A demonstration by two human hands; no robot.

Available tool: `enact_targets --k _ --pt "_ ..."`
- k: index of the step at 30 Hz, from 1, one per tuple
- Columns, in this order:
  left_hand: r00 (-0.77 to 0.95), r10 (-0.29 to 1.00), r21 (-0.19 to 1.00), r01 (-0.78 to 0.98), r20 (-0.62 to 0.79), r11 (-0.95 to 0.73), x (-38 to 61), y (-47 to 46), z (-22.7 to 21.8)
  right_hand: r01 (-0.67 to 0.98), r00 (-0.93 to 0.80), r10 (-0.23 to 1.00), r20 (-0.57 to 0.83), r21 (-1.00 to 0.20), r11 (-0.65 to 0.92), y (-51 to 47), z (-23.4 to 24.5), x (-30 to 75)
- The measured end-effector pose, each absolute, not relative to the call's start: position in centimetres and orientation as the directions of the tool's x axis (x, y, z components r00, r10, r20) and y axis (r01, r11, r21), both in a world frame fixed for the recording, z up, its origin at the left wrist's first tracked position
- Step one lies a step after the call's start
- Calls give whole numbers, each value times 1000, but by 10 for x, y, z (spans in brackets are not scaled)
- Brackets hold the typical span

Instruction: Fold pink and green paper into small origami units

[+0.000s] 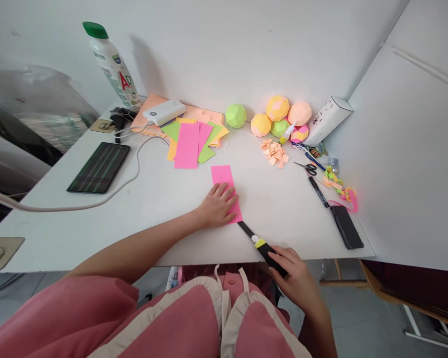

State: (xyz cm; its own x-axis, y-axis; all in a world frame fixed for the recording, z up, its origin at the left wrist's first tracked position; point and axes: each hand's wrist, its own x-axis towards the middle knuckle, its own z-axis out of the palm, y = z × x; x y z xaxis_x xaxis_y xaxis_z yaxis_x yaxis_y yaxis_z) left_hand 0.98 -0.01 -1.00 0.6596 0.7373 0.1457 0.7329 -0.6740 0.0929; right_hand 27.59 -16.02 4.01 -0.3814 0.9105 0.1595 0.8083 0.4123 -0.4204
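A pink paper strip [222, 174] lies on the white table in front of me. My left hand [217, 206] rests flat over its middle, fingers stretched out and a little apart, covering part of it. In my right hand [293, 271] is a utility knife [263, 245] with a black handle and a yellow collar. Its dark blade is out, and the tip is at the strip's lower right corner; I cannot tell if they touch. Further back, more pink paper [186, 145] lies on green and orange sheets.
Paper balls [261, 125] and peach scraps [275, 153] are at the back. Scissors [310, 169], a marker [318, 191] and a black case [346, 227] lie right. To the left are a phone [99, 168], a cable [108, 201], a power bank [165, 112] and a tall bottle [114, 67].
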Motion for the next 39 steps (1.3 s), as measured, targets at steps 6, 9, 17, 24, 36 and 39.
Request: enact_targets --k 6,9,17,24,36,39 --pt "622 779 100 772 81 -627 18 -3 -14 830 -404 905 131 -362 423 -160 47 260" --pt "620 781 102 775 71 -624 19 -2 -18 837 -422 898 122 -329 438 -160 47 259" --pt "627 775 96 769 81 -632 19 -2 -23 859 -422 895 142 -253 445 -162 46 263" --pt "627 774 102 768 83 -633 20 -3 -20 863 -412 902 131 -261 433 -153 46 256" --pt "630 776 105 769 41 -630 20 -2 -15 876 -386 905 177 -237 420 -143 42 252" --pt "631 774 110 766 60 -633 20 -3 -16 879 -385 906 173 -231 418 -143 42 252"
